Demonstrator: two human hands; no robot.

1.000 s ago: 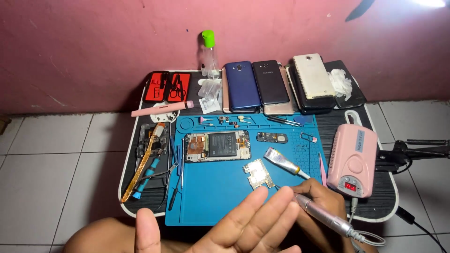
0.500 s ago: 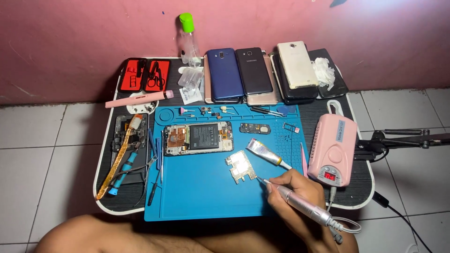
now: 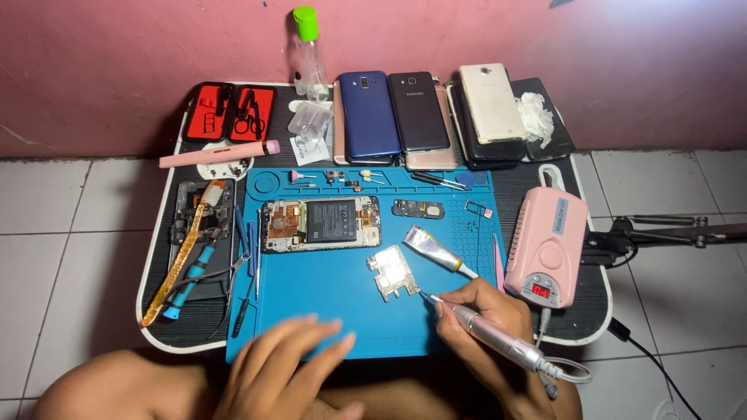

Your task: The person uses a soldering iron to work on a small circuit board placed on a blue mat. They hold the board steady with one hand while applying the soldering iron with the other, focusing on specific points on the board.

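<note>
bare blue mat [image 3: 327, 299] mid-front, circuit board [image 3: 393, 273] and tube [image 3: 434, 250] crowding right

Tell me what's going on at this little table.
A person sits over a blue work mat with an opened phone on it. The right hand holds a pink pen-shaped rotary tool, its tip at the edge of a small circuit board. The left hand hovers blurred over the mat's near edge, holding nothing. The tool's pink control box sits to the right, with several phones lined up behind.

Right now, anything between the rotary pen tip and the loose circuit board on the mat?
Nothing visible. The right hand holds the rotary pen, its tip right at the circuit board edge. The paste tube lies beside, apart.
</note>
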